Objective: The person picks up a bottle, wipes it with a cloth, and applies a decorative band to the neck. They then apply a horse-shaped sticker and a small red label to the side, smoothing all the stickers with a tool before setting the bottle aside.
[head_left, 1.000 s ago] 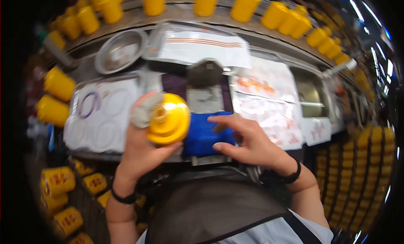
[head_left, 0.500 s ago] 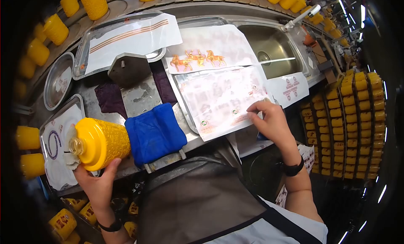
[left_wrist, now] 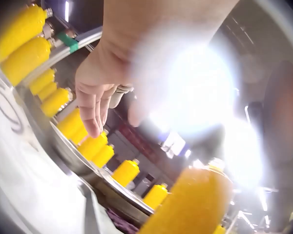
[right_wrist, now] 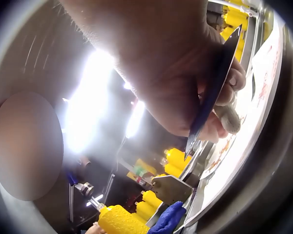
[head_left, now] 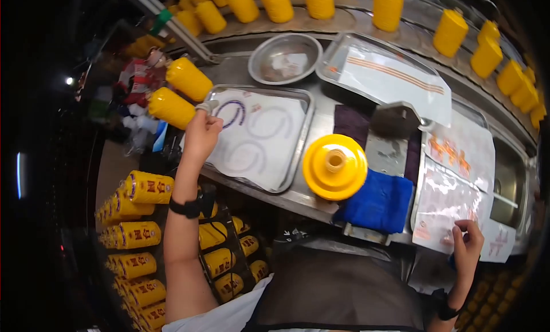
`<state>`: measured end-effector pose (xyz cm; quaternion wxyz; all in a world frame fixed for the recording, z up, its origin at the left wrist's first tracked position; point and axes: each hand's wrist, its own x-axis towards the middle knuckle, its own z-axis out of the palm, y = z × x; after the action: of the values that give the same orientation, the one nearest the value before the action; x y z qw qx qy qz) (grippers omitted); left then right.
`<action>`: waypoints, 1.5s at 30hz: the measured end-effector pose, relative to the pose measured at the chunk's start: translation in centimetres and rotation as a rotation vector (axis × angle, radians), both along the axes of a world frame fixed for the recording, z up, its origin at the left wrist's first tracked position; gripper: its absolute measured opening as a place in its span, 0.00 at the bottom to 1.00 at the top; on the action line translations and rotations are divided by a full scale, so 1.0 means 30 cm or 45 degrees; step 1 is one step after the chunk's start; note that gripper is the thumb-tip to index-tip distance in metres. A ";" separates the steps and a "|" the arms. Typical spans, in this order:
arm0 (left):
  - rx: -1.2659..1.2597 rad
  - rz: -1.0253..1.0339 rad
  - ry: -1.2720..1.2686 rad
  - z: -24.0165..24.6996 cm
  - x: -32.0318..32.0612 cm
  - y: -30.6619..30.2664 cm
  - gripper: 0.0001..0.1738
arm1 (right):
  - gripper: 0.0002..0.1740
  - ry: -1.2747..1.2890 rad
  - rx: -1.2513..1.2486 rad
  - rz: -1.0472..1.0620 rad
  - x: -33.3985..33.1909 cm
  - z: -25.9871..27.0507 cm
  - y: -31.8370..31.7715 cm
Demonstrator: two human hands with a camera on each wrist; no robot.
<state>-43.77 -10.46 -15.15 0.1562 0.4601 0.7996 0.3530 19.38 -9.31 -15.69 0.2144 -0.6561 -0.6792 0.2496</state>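
In the head view, my left hand [head_left: 200,137] is over the upper left of a tray [head_left: 309,103] with purple ring prints [head_left: 232,113]; its fingers hang bent and apart from the thumb, with a greyish cover [head_left: 207,107] at a fingertip. A yellow bottle [head_left: 344,183] stands unheld, neck up, beside a folded blue cloth [head_left: 378,203]. My right hand [head_left: 470,240] is at the lower edge of a printed sheet [head_left: 441,211]. In the right wrist view, its curled fingers hold a thin dark pointed tool [right_wrist: 210,100]; whether they touch the sheet I cannot tell.
Two yellow bottles [head_left: 172,107] stand left of the tray. Behind are a round metal bowl [head_left: 266,68], a tray with a striped sheet [head_left: 395,80] and a grey metal plate [head_left: 395,121]. A sink [head_left: 510,186] is at the far right; racked yellow bottles [head_left: 137,234] are lower left.
My left hand has let go of the yellow bottle and moved left to the ring-print tray. The bottle now stands beside the blue cloth. The head view has swung left.
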 end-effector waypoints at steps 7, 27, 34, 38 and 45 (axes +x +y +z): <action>-0.191 -0.122 0.264 -0.149 -0.220 0.128 0.20 | 0.06 0.066 0.033 0.063 -0.129 0.065 0.037; -0.302 -0.317 0.300 -0.288 -0.282 0.279 0.26 | 0.08 -0.105 0.005 -0.218 0.027 0.079 -0.071; -0.322 -0.366 0.319 -0.331 -0.354 0.292 0.31 | 0.13 -0.149 -0.012 0.311 -0.124 0.047 -0.127; -0.322 -0.405 0.324 -0.318 -0.350 0.297 0.31 | 0.14 -0.280 0.035 0.309 -0.167 -0.001 -0.122; -0.271 -0.424 0.266 -0.362 -0.421 0.296 0.30 | 0.15 -0.311 0.133 0.303 -0.177 -0.038 -0.110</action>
<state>-56.38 -1.57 -26.01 0.1765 0.6007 0.7572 0.1863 14.08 -12.61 -16.84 0.1330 -0.5844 -0.7852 0.1560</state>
